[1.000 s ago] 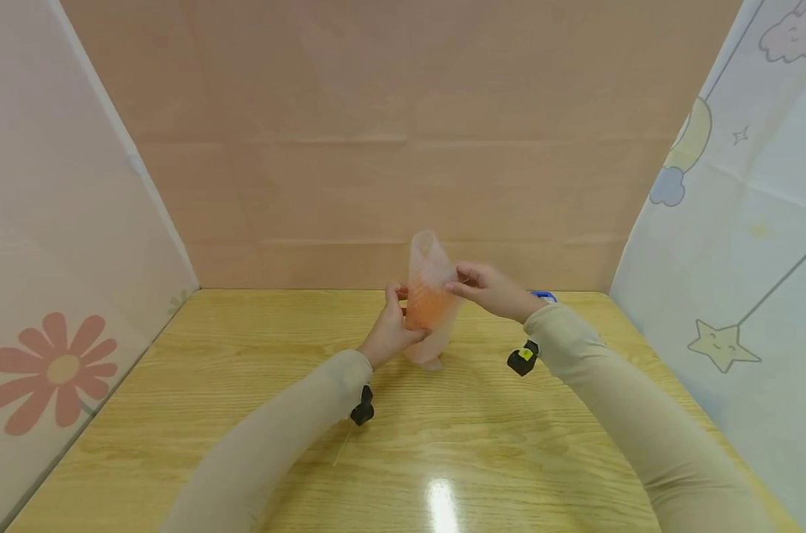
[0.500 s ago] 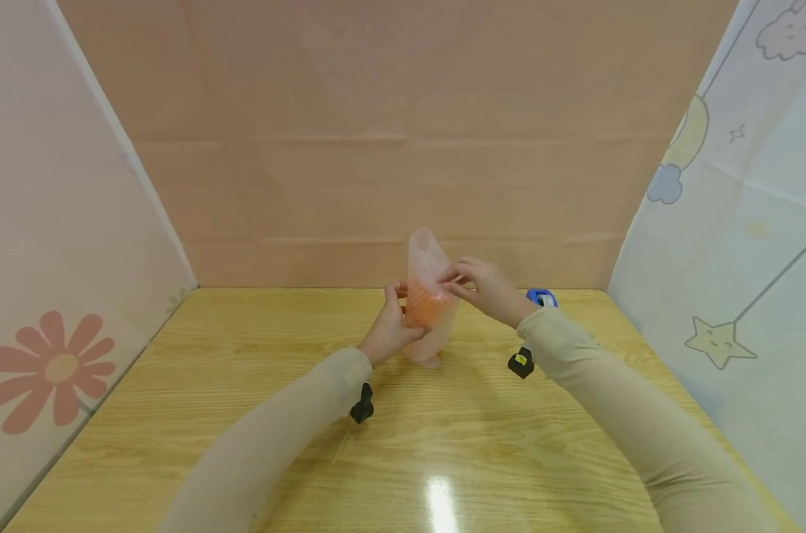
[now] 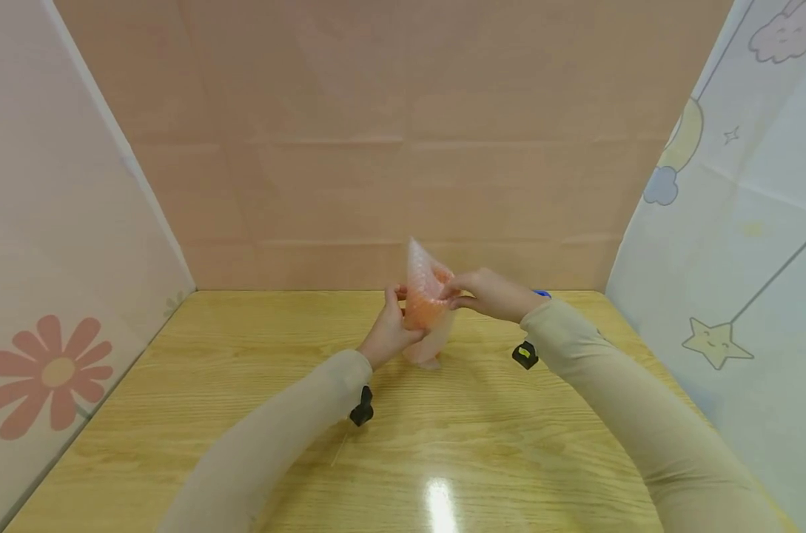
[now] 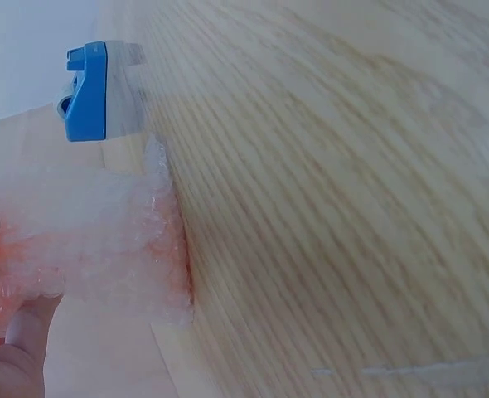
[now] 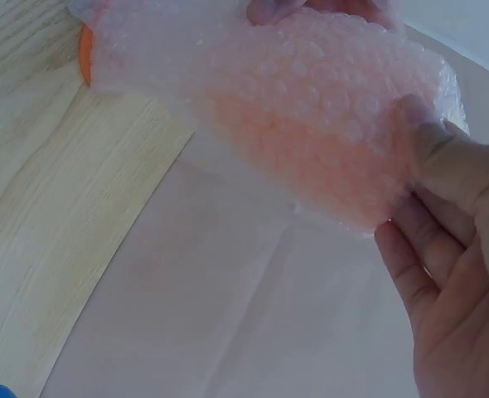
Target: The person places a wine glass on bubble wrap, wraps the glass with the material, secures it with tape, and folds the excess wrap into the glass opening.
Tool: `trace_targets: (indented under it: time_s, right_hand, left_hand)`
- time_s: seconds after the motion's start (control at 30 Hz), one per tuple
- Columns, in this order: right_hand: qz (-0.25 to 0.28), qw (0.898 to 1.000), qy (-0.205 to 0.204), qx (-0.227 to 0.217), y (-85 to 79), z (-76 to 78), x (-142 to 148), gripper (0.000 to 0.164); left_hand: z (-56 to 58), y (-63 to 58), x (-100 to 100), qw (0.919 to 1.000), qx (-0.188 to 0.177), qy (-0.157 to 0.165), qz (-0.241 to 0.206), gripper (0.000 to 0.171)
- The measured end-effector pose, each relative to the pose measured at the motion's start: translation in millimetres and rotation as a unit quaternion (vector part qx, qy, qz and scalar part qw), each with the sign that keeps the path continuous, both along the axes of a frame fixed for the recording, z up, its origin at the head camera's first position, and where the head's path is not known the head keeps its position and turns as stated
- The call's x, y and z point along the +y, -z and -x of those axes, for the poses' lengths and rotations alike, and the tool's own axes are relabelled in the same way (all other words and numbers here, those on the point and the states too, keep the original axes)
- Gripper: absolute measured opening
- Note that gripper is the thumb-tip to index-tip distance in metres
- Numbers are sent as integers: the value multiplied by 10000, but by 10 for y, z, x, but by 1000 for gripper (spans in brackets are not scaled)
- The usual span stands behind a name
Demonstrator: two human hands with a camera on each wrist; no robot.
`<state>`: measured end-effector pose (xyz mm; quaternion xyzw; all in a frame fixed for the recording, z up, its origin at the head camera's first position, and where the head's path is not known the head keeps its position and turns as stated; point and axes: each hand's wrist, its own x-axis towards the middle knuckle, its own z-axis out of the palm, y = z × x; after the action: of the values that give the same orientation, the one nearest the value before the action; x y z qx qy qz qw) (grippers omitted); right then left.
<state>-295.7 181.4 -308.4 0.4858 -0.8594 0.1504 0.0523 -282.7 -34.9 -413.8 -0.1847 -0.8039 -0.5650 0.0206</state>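
An orange object wrapped in translucent bubble wrap (image 3: 425,314) stands upright near the table's back edge; most of the object's shape is hidden. An orange edge (image 5: 85,56) shows past the wrap in the right wrist view. My left hand (image 3: 388,333) grips the bundle around its left side, thumb in front. With thumb and fingers my right hand (image 3: 491,295) pinches the wrap's upper right edge, pressing it inward at the mouth. A pointed flap of wrap rises at the top left. In the left wrist view, the bundle's lower end (image 4: 174,240) meets the tabletop.
A blue tape dispenser (image 4: 89,95) sits at the back right of the wooden table (image 3: 243,355), mostly hidden behind the right wrist in the head view. A brown backdrop (image 3: 309,185) rises behind, with printed white sheets at both sides.
My right hand has shifted slightly down at the bundle's top, and the wrap's upper right edge has folded down and inward, leaving a point at the left. The left hand keeps its hold.
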Motion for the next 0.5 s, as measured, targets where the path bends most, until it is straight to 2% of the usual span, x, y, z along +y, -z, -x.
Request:
trace_targets:
  time_s: [0.13,0.33,0.5]
  right_hand:
    - [-180,9998,14,-18,-2,20,-51,2]
    - [-163,9998,134,-52,29,20,-64,3]
    - [458,9979,413,-174,76,6,3,25]
  left_hand:
    - [-3,-2,-1,10000,26,-60,33,78]
    - [-4,12,-15,10000,19,-83,51,77]
    - [-11,9,-22,10000,25,-74,-9,78]
